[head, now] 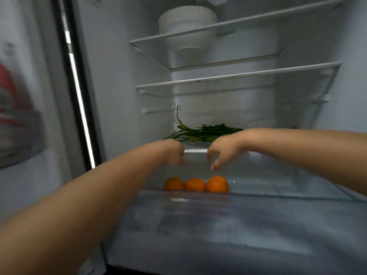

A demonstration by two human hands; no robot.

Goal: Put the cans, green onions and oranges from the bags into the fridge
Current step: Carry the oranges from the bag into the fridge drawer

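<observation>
White fridge walls [123,76] enclose two glass shelves [238,76], a pale bowl [187,22] on the upper one. Green onions [202,132] lie on the cover shelf above the clear drawer [218,225]; three oranges [195,184] sit in a row at the drawer's back-left. Left hand [174,155] is curled at the cover's front edge; whether it grips is unclear. Right hand [220,151] hangs loosely curled, holding nothing. Door contents at left are blurred.

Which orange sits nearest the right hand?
The rightmost orange: it lies almost directly below the right hand, while the other two sit further left.
</observation>
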